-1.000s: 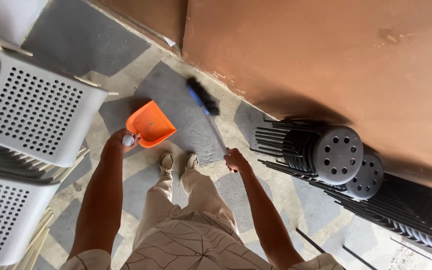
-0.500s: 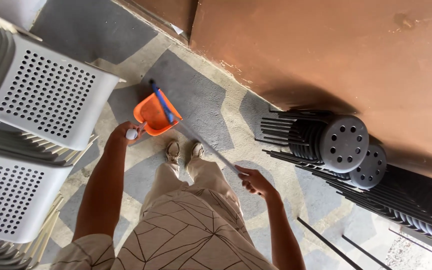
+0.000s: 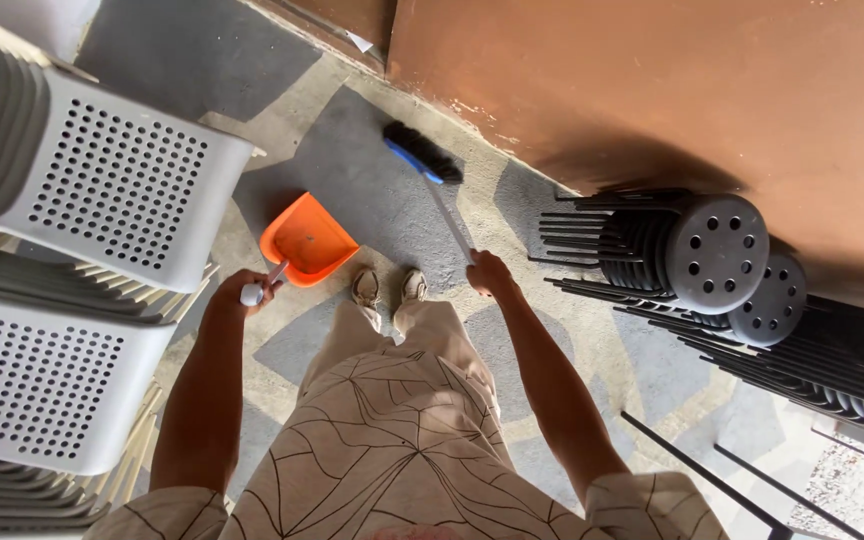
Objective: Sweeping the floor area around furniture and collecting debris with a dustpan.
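**A:** Eyes on the dustpan: bright orange, scoop-shaped, a few dark specks on its inside. It sits low at the floor, just ahead and to the left of the person's shoes, mouth turned toward the wall.

**B:** And its handle?

**A:** A short pale handle with a rounded white end. The left hand is wrapped shut around it, fingers curled tight.

**B:** Now the broom?

**A:** Black bristles on a blue head, with a slim pale stick running back toward the body. The head lies on the grey patch of floor, up ahead of the dustpan and well apart from it, near the foot of the wall. The right hand is closed around the stick near its lower end.

**B:** So both hands full.

**A:** Both clamped, one on each tool, arms stretched down on either side of tan trousers and a patterned beige top.

**B:** What's around them?

**A:** The floor is grey and cream in angled patches. The brown wall fills the top right, paint chipped along its base. On the left, stacks of white plastic chairs with dotted perforated backs, close to the left arm. On the right, stacked black stools lying on their sides, round seats with holes facing us, thin legs pointing left.
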